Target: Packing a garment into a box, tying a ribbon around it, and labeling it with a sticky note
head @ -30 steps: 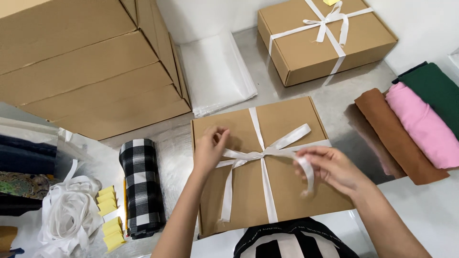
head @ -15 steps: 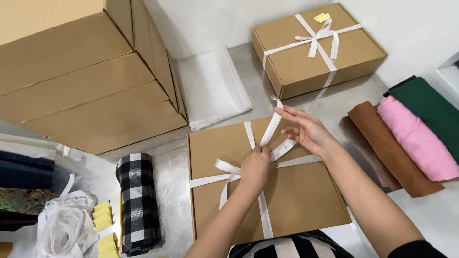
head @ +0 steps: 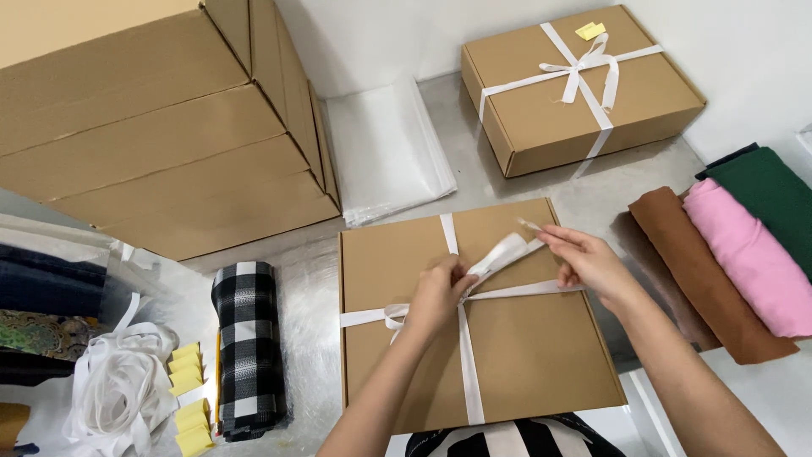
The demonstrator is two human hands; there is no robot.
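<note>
white wall [head: 406, 34] at back, grey metal table [head: 507, 190] under even bright light, soft short shadows. no window in view.

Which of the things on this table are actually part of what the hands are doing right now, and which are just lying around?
In hand:
- flat cardboard box
- white ribbon crossed over it
- left hand pressing the crossing
- right hand pulling a ribbon end

Lying about:
- ribbon-tied box
- stack of large cartons
- clear plastic bags
- checked fabric roll
- folded brown, pink and green cloths
- loose ribbon pile
- yellow tags
</note>
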